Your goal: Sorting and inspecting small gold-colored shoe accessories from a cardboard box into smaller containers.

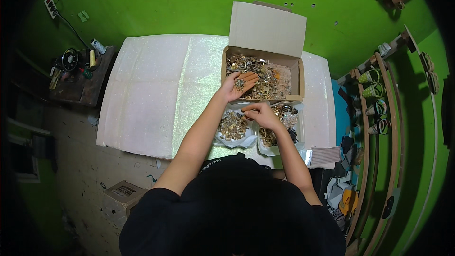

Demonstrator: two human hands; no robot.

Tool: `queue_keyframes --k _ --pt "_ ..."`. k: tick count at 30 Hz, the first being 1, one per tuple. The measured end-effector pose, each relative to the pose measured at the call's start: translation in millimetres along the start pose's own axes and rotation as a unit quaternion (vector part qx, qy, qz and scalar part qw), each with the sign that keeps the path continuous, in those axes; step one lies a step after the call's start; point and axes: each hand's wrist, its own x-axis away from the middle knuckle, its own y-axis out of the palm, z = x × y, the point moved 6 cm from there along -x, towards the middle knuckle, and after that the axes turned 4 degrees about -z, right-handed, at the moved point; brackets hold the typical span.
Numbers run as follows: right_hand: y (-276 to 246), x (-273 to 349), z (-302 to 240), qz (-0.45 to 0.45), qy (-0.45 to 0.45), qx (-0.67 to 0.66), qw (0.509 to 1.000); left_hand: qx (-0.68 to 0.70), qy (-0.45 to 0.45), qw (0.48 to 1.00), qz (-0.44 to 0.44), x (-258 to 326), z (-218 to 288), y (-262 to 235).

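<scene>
My left hand (231, 88) is palm up over the front left of an open cardboard box (295, 80). Its fingers are stretched out, and a small heap of shiny beads or trinkets (240, 84) rests in the palm. Mixed metallic jewelry pieces (265, 73) fill much of the box. My right hand (263, 115) hovers between two plastic-lined containers just in front of the box, fingers pinched together; what they hold, if anything, is too small to see. The left container holds small gold and silver pieces (232, 126); the right one holds larger gold and dark pieces (289, 114).
A pale glittery cover (147, 90) lies over the table. The box lid (268, 23) stands up towards the green wall. A striped grey item (325, 155) lies at the front right corner. Left are a sewing machine table (80, 87) and a carton (122, 199); right, a wooden shoe rack (369, 156).
</scene>
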Motion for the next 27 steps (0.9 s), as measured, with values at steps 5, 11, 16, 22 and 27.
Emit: queue_keyframes --k 5,11,16,22,27 --pt "-32.2 -5.2 -35.4 0.166 -0.11 0.136 0.97 -0.013 0.002 1.0 -0.002 -0.9 -2.5 1.2" --pt "-30.2 -28.0 -62.8 0.204 -0.213 0.242 0.924 -0.038 -0.024 0.99 -0.133 -3.0 4.5 -10.8" --pt "-19.8 -30.3 -67.8 0.218 -0.207 0.343 0.89 -0.068 0.004 0.998 0.016 0.8 -0.5 -2.9" --pt "-18.4 -37.7 -67.5 0.234 -0.24 0.374 0.864 -0.07 -0.002 0.998 0.004 -2.8 0.5 -5.9" --pt "-18.4 -41.7 -73.1 0.259 -0.262 0.359 0.857 -0.046 0.005 0.999 -0.009 -10.3 5.5 -32.6"
